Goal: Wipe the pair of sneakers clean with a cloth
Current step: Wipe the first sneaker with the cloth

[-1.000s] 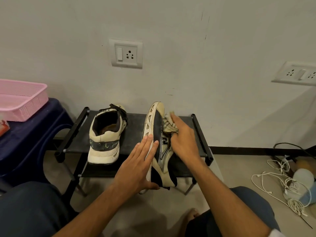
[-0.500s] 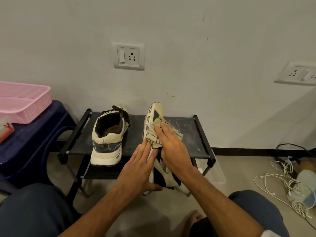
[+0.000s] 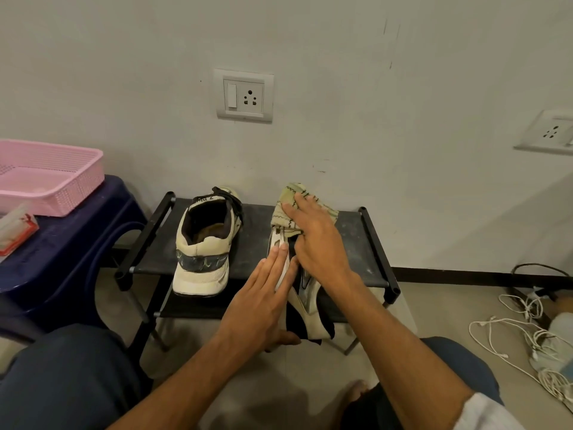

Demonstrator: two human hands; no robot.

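While the left hand (image 3: 263, 302) lies flat against the sole of the tipped sneaker (image 3: 307, 302), fingers straight and close together and thumb tucked under the heel, the right hand (image 3: 319, 240) covers the toe, fingers draped over the cloth (image 3: 290, 197) and thumb hooked into its lower fold. That sneaker stands on its side on the right half of the shoe rack (image 3: 356, 243). Its toe points at the back edge and its heel hangs out past the front edge, towards the person.

The upright sneaker (image 3: 204, 243) sits on the left half, heel at the front edge and toe close to the back edge. A strip of bare shelf separates the two shoes, and a wider bare patch runs from the right hand to the right-hand rail.

The wall (image 3: 372, 119) rises directly behind the back edge, so there is little room beyond the toes. A blue stool (image 3: 62, 243) carrying a pink basket (image 3: 46, 178) stands just beside the rack's left end. On the right the floor (image 3: 434, 305) lies open out to a tangle of white cables (image 3: 527, 330), well apart from the rack. The person's knees flank the space in front of the front edge.
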